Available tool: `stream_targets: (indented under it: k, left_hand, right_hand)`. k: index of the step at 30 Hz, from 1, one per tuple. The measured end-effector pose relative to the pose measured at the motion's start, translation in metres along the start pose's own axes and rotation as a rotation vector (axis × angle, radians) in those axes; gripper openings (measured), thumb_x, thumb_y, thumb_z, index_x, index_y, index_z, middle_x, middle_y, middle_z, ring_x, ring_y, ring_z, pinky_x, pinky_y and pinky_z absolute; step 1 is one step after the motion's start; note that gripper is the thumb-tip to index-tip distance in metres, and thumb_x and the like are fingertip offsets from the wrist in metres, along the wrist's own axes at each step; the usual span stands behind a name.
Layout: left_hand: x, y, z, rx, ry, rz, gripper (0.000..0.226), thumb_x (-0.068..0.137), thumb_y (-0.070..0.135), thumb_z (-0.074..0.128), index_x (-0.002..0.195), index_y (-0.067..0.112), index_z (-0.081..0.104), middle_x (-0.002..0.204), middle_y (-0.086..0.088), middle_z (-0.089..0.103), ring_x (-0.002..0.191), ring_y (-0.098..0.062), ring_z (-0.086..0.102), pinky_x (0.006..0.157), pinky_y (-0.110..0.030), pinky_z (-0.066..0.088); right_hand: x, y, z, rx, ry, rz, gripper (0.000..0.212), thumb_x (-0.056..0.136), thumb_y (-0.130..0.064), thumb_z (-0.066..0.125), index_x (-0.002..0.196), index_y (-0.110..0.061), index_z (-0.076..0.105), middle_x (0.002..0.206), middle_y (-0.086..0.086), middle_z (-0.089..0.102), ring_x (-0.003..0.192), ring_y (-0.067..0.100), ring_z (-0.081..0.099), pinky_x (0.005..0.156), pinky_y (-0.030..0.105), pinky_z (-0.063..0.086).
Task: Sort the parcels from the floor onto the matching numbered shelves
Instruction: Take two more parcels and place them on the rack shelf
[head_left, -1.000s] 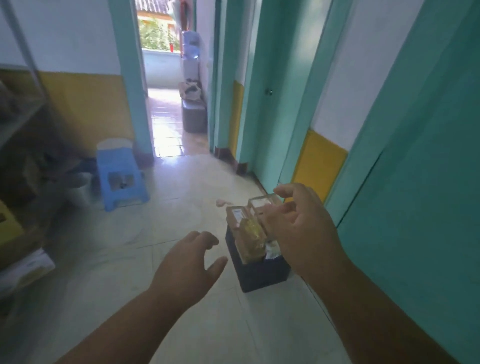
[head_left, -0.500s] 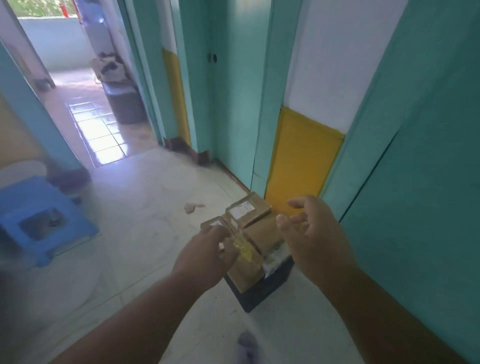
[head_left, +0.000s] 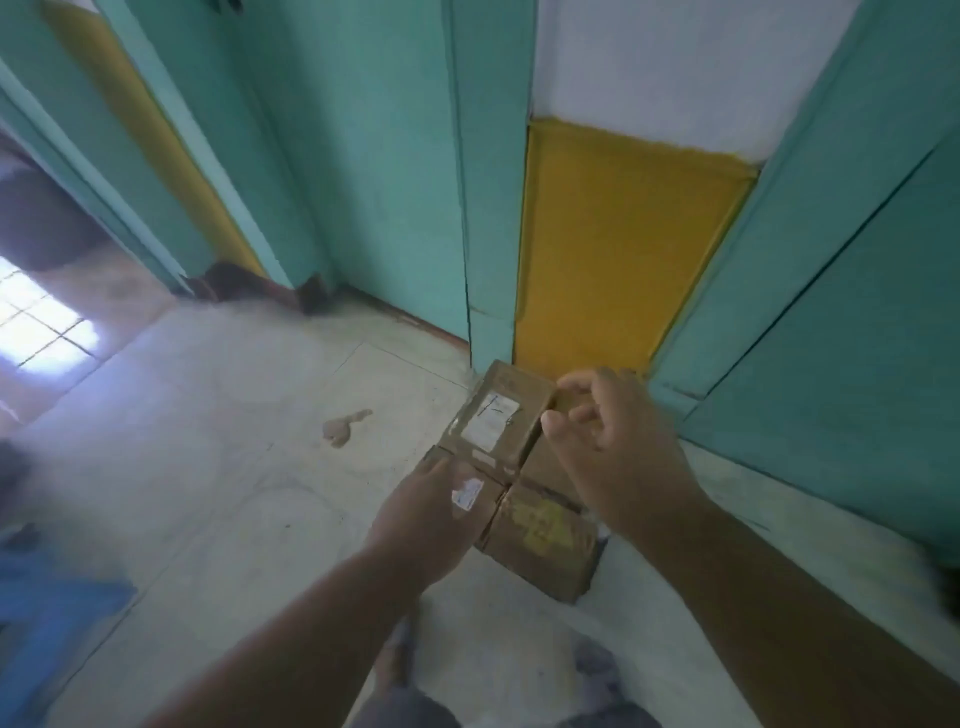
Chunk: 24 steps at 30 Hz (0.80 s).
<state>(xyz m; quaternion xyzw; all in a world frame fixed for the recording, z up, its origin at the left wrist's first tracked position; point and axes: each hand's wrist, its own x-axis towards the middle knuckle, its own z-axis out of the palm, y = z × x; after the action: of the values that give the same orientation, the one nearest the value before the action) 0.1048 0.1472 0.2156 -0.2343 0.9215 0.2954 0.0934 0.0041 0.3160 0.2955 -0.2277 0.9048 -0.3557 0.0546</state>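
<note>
Reaching lower than half a second ago, the left hand (head_left: 431, 519) now rests over a small labelled parcel (head_left: 480, 491) at frame centre, though its fingers' grip cannot be made out. The right hand (head_left: 618, 457) hovers over the cardboard parcels (head_left: 498, 415), fingers loosely curled, empty. The blue stool (head_left: 47, 618) has slid to the lower left.
</note>
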Motion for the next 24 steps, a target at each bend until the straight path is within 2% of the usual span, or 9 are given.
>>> stream_targets:
  k: [2,6,11,14,16,18,20,22,24]
  left_hand:
    - [0.037,-0.028,-0.004,0.02,-0.071,0.064,0.035,0.091,0.044,0.062,0.123,0.03,0.058,0.118,0.009,0.063,0.099,-0.011,0.059,0.085,-0.031,0.055]
    - [0.101,-0.081,0.004,0.075,-0.184,0.087,0.037,0.091,0.043,0.064,0.124,0.027,0.058,0.118,0.008,0.063,0.094,-0.009,0.057,0.082,-0.028,0.056]
    - [0.159,-0.146,0.071,0.02,-0.309,-0.025,0.037,0.092,0.043,0.063,0.125,0.026,0.058,0.118,0.008,0.062,0.098,-0.014,0.06,0.085,-0.035,0.057]
    - [0.188,-0.188,0.121,-0.003,-0.336,-0.109,0.034,0.093,0.041,0.063,0.123,0.025,0.058,0.114,0.009,0.061,0.094,-0.011,0.058,0.072,-0.026,0.05]
    - [0.208,-0.213,0.149,-0.054,-0.341,-0.184,0.03,0.094,0.036,0.062,0.119,0.02,0.06,0.116,0.003,0.065,0.094,-0.016,0.059,0.066,-0.027,0.044]
    - [0.229,-0.236,0.176,-0.086,-0.361,-0.245,0.026,0.097,0.029,0.058,0.117,0.013,0.061,0.118,-0.004,0.065,0.094,-0.02,0.062,0.066,-0.029,0.046]
    - [0.249,-0.256,0.198,-0.146,-0.332,-0.328,0.029,0.096,0.029,0.057,0.124,0.019,0.059,0.122,-0.006,0.063,0.088,-0.018,0.062,0.065,-0.03,0.05]
    - [0.262,-0.273,0.212,-0.217,-0.229,-0.479,0.037,0.093,0.031,0.058,0.131,0.03,0.054,0.127,-0.006,0.054,0.084,-0.016,0.059,0.066,-0.032,0.052]
    - [0.271,-0.288,0.221,-0.241,-0.124,-0.59,0.048,0.092,0.033,0.061,0.138,0.033,0.045,0.136,-0.006,0.045,0.101,-0.023,0.058,0.084,-0.042,0.055]
  right_hand:
    - [0.008,-0.003,0.036,0.002,0.009,0.113,0.033,0.096,-0.042,0.056,0.126,-0.027,0.053,0.114,-0.011,0.055,0.098,0.002,0.055,0.066,0.009,0.038]
    - [0.026,0.002,0.106,-0.037,-0.016,0.274,0.035,0.096,-0.044,0.056,0.128,-0.03,0.052,0.112,-0.012,0.056,0.092,-0.001,0.053,0.059,0.007,0.033]
    - [0.047,0.048,0.205,-0.025,-0.054,0.377,0.032,0.096,-0.04,0.057,0.126,-0.028,0.055,0.113,-0.01,0.058,0.088,-0.002,0.051,0.058,0.004,0.033]
    - [0.063,0.077,0.253,-0.012,-0.034,0.403,0.033,0.096,-0.04,0.058,0.126,-0.029,0.055,0.112,-0.011,0.057,0.089,0.001,0.055,0.06,0.0,0.04]
    - [0.068,0.096,0.282,-0.004,0.008,0.394,0.03,0.095,-0.039,0.059,0.123,-0.027,0.056,0.109,-0.01,0.056,0.087,0.0,0.056,0.062,0.002,0.042]
    - [0.069,0.114,0.313,0.008,0.02,0.393,0.029,0.095,-0.036,0.06,0.121,-0.024,0.057,0.109,-0.007,0.058,0.085,-0.002,0.055,0.065,0.002,0.043]
    - [0.067,0.13,0.343,0.006,0.002,0.416,0.029,0.095,-0.035,0.061,0.122,-0.023,0.058,0.111,-0.004,0.059,0.09,0.003,0.058,0.062,0.004,0.044]
    - [0.064,0.142,0.373,0.01,-0.032,0.436,0.029,0.095,-0.034,0.061,0.121,-0.022,0.057,0.11,-0.002,0.06,0.091,0.008,0.061,0.061,0.008,0.047]
    - [0.062,0.151,0.396,0.035,-0.047,0.46,0.028,0.095,-0.034,0.061,0.12,-0.023,0.057,0.108,-0.002,0.06,0.092,0.01,0.062,0.065,0.013,0.05]
